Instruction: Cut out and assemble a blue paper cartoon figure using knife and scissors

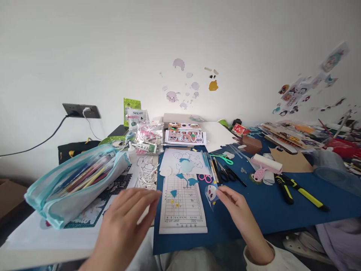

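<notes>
In the head view my right hand point(232, 203) pinches the edge of a small clear piece with a white face print point(211, 192), right of a lined paper pad point(183, 214). My left hand point(129, 218) hovers left of the pad; its fingers are bent together, and I cannot make out anything between them. Blue cut-outs point(173, 193) and small yellow pieces lie on the pad. Above it, a line drawing point(169, 156) carries a pale blue round piece point(186, 165). Pink-handled scissors point(205, 178) lie just above the print.
An open pencil pouch point(76, 184) stands at the left. Black scissors point(224, 175), green-handled scissors point(225, 160), a pink roller point(266, 165) and yellow-black pliers point(299, 192) lie on the blue mat point(259, 214). A clear tub point(332, 169) stands at the right.
</notes>
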A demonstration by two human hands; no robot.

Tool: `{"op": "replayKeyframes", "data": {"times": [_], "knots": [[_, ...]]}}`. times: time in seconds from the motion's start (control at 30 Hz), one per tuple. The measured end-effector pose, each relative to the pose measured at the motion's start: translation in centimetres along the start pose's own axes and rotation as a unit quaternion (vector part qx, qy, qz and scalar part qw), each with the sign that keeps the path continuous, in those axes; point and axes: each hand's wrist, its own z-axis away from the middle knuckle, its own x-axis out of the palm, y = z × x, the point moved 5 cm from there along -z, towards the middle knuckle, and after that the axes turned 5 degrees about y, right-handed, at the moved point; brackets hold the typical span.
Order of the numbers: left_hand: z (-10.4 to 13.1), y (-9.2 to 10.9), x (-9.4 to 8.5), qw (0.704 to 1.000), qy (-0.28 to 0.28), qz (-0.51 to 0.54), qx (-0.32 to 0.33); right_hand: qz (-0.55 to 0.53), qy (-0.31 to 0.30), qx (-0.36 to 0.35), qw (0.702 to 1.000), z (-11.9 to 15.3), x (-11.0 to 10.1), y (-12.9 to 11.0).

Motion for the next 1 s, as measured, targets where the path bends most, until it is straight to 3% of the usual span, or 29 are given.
{"op": "replayKeyframes", "data": {"times": [0.07, 0.1, 0.17, 0.3, 0.4, 0.6, 0.77, 1.0], "knots": [[2.4, 1.2, 1.2, 0.998, -0.004, 0.043, -0.044, 0.022, -0.013, -0.019, 1.0, 0.5, 1.0, -0.1], [3.5, 2.0, 2.3, 0.997, -0.04, 0.056, -0.046, 0.031, -0.019, -0.024, 0.999, 0.6, 1.6, -0.1], [5.0, 3.4, 4.0, 0.995, -0.039, 0.07, -0.061, 0.048, -0.025, -0.032, 0.998, 0.6, 2.4, -0.2], [6.0, 5.1, 6.5, 0.997, -0.028, 0.055, -0.046, 0.049, -0.01, -0.035, 0.998, -0.1, 2.7, 0.3], [6.4, 5.2, 7.7, 0.997, -0.063, 0.013, -0.029, 0.004, 0.011, 0.016, 1.0, -0.3, 2.5, 1.3], [7.3, 4.6, 8.7, 0.993, -0.113, -0.027, -0.02, -0.061, 0.044, 0.055, 0.996, 0.1, 2.3, 2.3], [7.3, 4.3, 8.7, 0.992, -0.121, -0.042, -0.005, -0.149, 0.067, 0.076, 0.984, 0.2, 2.0, 2.6], [6.8, 3.6, 8.7, 0.987, -0.149, -0.049, 0.041, -0.173, 0.048, 0.085, 0.98, 0.1, 2.1, 2.8]]}}
